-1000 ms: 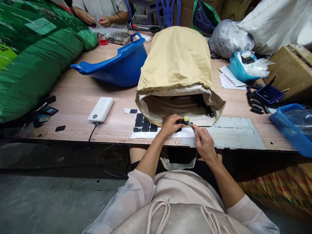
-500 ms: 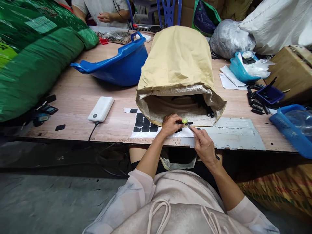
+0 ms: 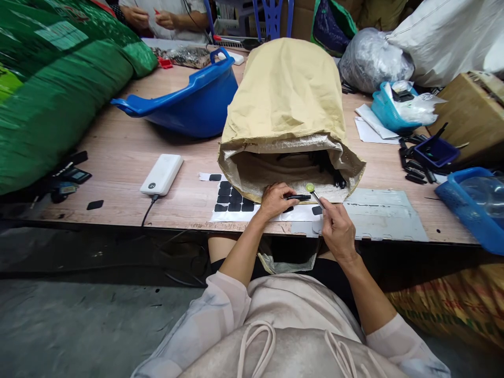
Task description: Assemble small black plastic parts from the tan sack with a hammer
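My left hand point(image 3: 275, 201) is closed on a slim black pen-like part point(image 3: 298, 197) at the front lip of the yellow sack point(image 3: 291, 94). In my right hand point(image 3: 337, 229) is a small hammer with a round yellow-green head point(image 3: 310, 187) and a metal shaft, raised a little to the right of the black part and apart from it. The sack lies with its mouth towards me, and dark pieces point(image 3: 334, 176) show inside. Under my left wrist runs a white sheet of black stickers point(image 3: 235, 200), partly covered by the sack.
A blue basin point(image 3: 185, 105) and a white power bank point(image 3: 161, 174) with a cable stand to the left. Green sacks point(image 3: 59, 115) fill the far left. On the right are a grey board point(image 3: 378, 215), a purple tray point(image 3: 435, 153) and a blue basket point(image 3: 472, 210). Another person's hands work opposite.
The hammer head has moved off the black part, to the right and slightly up, with my right hand. My left hand stays in place. The co-worker's hands have shifted.
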A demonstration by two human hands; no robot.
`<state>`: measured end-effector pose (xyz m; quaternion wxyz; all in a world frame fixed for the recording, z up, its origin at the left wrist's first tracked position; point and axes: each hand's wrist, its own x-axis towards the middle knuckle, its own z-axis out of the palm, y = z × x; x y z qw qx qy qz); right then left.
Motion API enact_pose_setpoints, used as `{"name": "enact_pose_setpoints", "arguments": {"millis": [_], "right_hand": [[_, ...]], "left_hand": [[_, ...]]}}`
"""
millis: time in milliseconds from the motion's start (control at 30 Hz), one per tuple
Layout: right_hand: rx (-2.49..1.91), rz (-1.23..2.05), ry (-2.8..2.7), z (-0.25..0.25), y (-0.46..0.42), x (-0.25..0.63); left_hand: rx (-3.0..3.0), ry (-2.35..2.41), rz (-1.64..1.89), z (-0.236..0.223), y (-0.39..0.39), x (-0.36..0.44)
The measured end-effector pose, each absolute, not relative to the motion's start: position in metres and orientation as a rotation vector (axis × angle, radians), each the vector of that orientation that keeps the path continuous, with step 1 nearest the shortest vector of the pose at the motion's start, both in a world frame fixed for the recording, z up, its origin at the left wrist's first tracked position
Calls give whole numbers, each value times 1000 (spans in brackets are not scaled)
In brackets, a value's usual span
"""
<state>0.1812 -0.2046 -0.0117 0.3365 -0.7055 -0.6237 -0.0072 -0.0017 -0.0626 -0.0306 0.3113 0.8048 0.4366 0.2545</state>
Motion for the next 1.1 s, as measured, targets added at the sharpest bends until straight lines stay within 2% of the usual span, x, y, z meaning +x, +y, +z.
{"name": "enact_pose_setpoints", "arguments": {"millis": [300,667,833,933,1100], "right_hand": [[-2119,-365,-1679,-31,-167,219],[-2175,-379,-1725,-31,-167,216],[-2185,-389,-1741,-31,-167,215],[-2189,-417,-1753,-31,-168,214],[-2201,-448,-1764,-32,-167,214]], "left_hand": [[2204,1179,557,-23,-66,-4],[2310,1170,521,-20,-74,-6],[2254,677,655,-6,-140,-21],[2150,502,379,-20,-181,-27],[2042,1042,-261,-73,-198,-20]]}}
